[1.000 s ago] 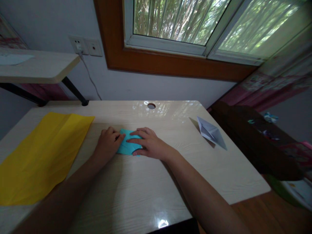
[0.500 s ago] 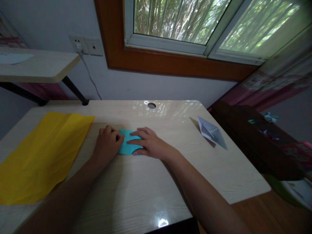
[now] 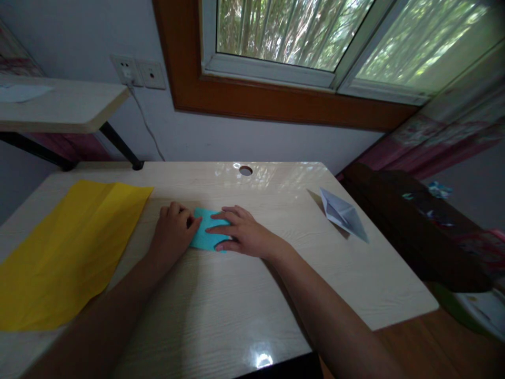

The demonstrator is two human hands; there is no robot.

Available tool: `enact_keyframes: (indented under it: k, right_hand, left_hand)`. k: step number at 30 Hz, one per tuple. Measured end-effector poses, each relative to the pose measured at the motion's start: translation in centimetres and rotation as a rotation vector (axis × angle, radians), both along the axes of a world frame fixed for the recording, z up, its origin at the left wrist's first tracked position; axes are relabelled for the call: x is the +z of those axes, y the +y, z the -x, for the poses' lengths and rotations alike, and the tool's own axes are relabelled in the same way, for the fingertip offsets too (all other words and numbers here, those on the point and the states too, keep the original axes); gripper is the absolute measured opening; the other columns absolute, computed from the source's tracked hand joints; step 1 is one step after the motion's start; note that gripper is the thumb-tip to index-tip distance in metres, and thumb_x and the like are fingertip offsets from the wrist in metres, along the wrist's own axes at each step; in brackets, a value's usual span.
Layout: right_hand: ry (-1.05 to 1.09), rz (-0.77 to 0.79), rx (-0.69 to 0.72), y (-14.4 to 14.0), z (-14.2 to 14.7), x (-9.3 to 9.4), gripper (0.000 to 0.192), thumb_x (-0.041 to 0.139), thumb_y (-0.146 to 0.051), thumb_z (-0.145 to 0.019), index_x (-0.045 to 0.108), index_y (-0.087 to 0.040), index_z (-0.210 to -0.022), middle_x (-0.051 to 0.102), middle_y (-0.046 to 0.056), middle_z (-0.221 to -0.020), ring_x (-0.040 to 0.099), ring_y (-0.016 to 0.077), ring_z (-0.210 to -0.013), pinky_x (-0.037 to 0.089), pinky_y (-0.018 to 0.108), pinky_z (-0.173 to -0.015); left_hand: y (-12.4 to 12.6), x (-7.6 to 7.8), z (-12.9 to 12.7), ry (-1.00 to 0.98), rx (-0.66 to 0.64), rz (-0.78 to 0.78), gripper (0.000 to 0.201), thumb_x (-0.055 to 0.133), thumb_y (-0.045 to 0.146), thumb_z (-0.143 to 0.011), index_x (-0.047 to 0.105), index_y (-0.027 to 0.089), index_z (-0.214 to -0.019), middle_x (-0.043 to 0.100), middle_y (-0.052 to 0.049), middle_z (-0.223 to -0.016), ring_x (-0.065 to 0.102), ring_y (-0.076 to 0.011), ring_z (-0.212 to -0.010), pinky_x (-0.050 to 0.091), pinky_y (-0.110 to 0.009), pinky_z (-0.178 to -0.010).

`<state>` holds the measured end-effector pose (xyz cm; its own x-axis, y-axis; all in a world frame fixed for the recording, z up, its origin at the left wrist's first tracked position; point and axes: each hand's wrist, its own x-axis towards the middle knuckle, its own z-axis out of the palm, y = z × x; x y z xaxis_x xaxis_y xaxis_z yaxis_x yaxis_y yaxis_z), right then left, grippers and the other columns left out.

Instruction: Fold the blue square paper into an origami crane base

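Observation:
A small turquoise piece of paper (image 3: 205, 238), seemingly folded, lies flat on the pale wooden desk (image 3: 232, 305). At its left edge, my left hand (image 3: 173, 229) has its fingers curled and the thumb pressed on the paper. My right hand (image 3: 240, 231) rests on the paper's right part with fingers spread, partly covering it. The fingertips of the left hand are hidden behind its thumb and knuckles.
A large yellow sheet (image 3: 74, 252) lies on the desk's left side. Toward the right edge sits a folded white paper boat shape (image 3: 341, 210). A raised shelf (image 3: 79, 108) stands at the back left. A black object's corner (image 3: 292, 367) shows at the front edge.
Almost nothing differs. Both hands stay on the turquoise paper, with only a very slight shift of the left thumb and the paper's edge.

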<state>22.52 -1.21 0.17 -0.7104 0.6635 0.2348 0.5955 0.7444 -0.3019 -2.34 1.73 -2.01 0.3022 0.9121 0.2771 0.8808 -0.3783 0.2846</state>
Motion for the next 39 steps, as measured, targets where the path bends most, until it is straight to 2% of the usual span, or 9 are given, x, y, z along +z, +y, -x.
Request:
enact_keyframes:
  k: [4, 9, 14, 22, 27, 33, 39]
  right_hand:
    - [-0.014, 0.003, -0.056, -0.1, 0.1, 0.0, 0.047, 0.059, -0.055, -0.093, 0.061, -0.036, -0.136, 0.053, 0.007, -0.146, 0.041, 0.0301, -0.137, 0.036, 0.051, -0.113]
    - [-0.019, -0.018, -0.092, -0.3, 0.5, 0.1, 0.05, 0.058, -0.056, -0.094, 0.058, -0.036, -0.139, 0.054, 0.007, -0.145, 0.042, 0.0299, -0.134, 0.036, 0.051, -0.111]
    - [-0.047, -0.028, -0.152, -0.5, 1.0, 0.1, 0.054, 0.056, -0.06, -0.093, 0.057, -0.034, -0.141, 0.056, 0.008, -0.142, 0.045, 0.03, -0.129, 0.039, 0.05, -0.108]
    - [-0.153, -0.066, -0.352, -0.6, 1.3, 0.6, 0.062, 0.051, -0.063, -0.094, 0.054, -0.027, -0.144, 0.058, 0.013, -0.132, 0.049, 0.0326, -0.113, 0.045, 0.049, -0.096]
    - [-0.148, -0.068, -0.329, -0.2, 1.0, 0.8, 0.057, 0.052, -0.058, -0.096, 0.057, -0.023, -0.14, 0.059, 0.014, -0.125, 0.05, 0.0297, -0.107, 0.046, 0.046, -0.095]
    - [-0.103, -0.05, -0.292, 0.1, 0.8, 0.4, 0.055, 0.055, -0.055, -0.096, 0.06, -0.019, -0.136, 0.059, 0.015, -0.117, 0.053, 0.0274, -0.104, 0.048, 0.043, -0.092]
    - [-0.09, -0.023, -0.29, 0.2, 0.8, 0.4, 0.048, 0.055, -0.05, -0.097, 0.063, -0.018, -0.133, 0.059, 0.013, -0.112, 0.057, 0.0243, -0.099, 0.049, 0.039, -0.089]
  left_hand:
    - [0.2, -0.1, 0.3, -0.035, -0.004, -0.024, 0.028, 0.056, 0.042, -0.094, 0.067, 0.018, -0.087, 0.058, -0.01, -0.096, 0.054, -0.0292, -0.095, 0.046, -0.048, -0.092]
    - [-0.1, 0.2, 0.2, -0.068, -0.071, -0.072, 0.02, 0.057, 0.032, -0.094, 0.069, 0.018, -0.102, 0.061, -0.01, -0.102, 0.056, -0.0296, -0.102, 0.044, -0.048, -0.096]
    - [-0.4, 0.3, 0.0, -0.079, -0.187, -0.122, 0.023, 0.055, 0.029, -0.096, 0.07, 0.02, -0.112, 0.063, -0.01, -0.112, 0.056, -0.0282, -0.105, 0.044, -0.048, -0.099]
    - [-0.9, 0.5, -0.5, 0.042, -0.342, -0.097, 0.035, 0.052, 0.033, -0.099, 0.066, 0.021, -0.129, 0.063, -0.01, -0.133, 0.053, -0.0308, -0.121, 0.045, -0.051, -0.104]
    - [-1.2, 0.8, -0.7, 0.051, -0.4, -0.052, 0.036, 0.05, 0.033, -0.101, 0.064, 0.023, -0.132, 0.062, -0.009, -0.139, 0.052, -0.0299, -0.128, 0.044, -0.051, -0.107]
    - [-1.3, 0.8, -0.7, 0.093, -0.369, -0.036, 0.043, 0.049, 0.039, -0.101, 0.06, 0.02, -0.137, 0.057, -0.009, -0.146, 0.048, -0.0305, -0.137, 0.039, -0.051, -0.113]
    - [-1.5, 0.8, -0.8, 0.131, -0.356, -0.041, 0.043, 0.047, 0.035, -0.101, 0.056, 0.021, -0.141, 0.053, -0.006, -0.15, 0.045, -0.0301, -0.141, 0.039, -0.051, -0.112]
